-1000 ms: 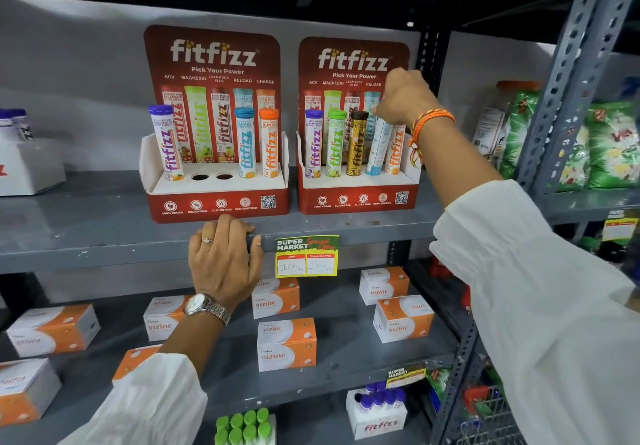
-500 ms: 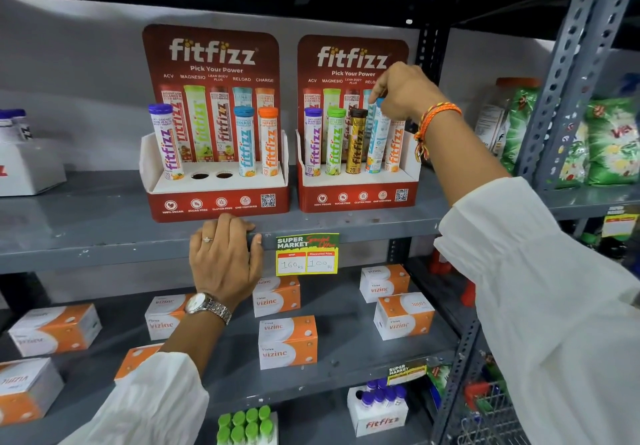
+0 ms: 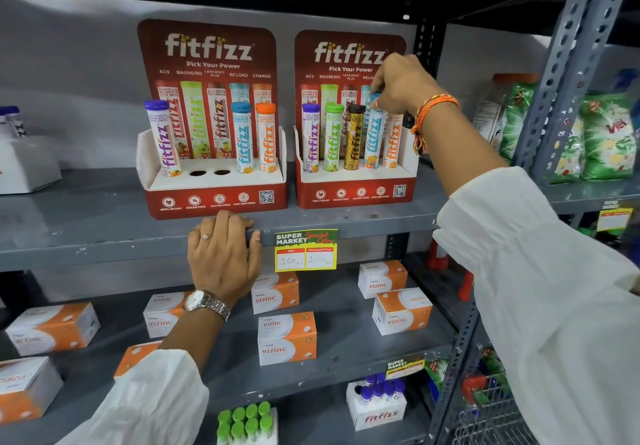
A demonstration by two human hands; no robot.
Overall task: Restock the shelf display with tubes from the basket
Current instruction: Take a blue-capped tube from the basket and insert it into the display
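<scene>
Two red fitfizz display stands sit side by side on the grey shelf (image 3: 104, 216). The left stand (image 3: 214, 198) holds a purple, a blue and an orange tube, with two empty holes (image 3: 209, 172) in between. The right stand (image 3: 353, 191) holds several tubes. My right hand (image 3: 401, 84) pinches the cap of a light blue tube (image 3: 374, 139) that stands slightly tilted in the right stand's fourth slot. My left hand (image 3: 225, 254) grips the shelf's front edge below the left stand. A wire basket (image 3: 485, 413) shows at the bottom right.
Orange and white vizinc boxes (image 3: 287, 337) lie on the shelf below, with a yellow price tag (image 3: 306, 250) above them. Green-capped tubes (image 3: 246, 417) and a purple-capped fitfizz pack (image 3: 379, 399) sit on the lowest shelf. Green detergent bags (image 3: 602, 136) stand at the right behind a grey upright post (image 3: 557, 73).
My right hand has lifted a little and the light blue tube now sits straighter and higher in its slot. My left hand has stayed on the shelf edge.
</scene>
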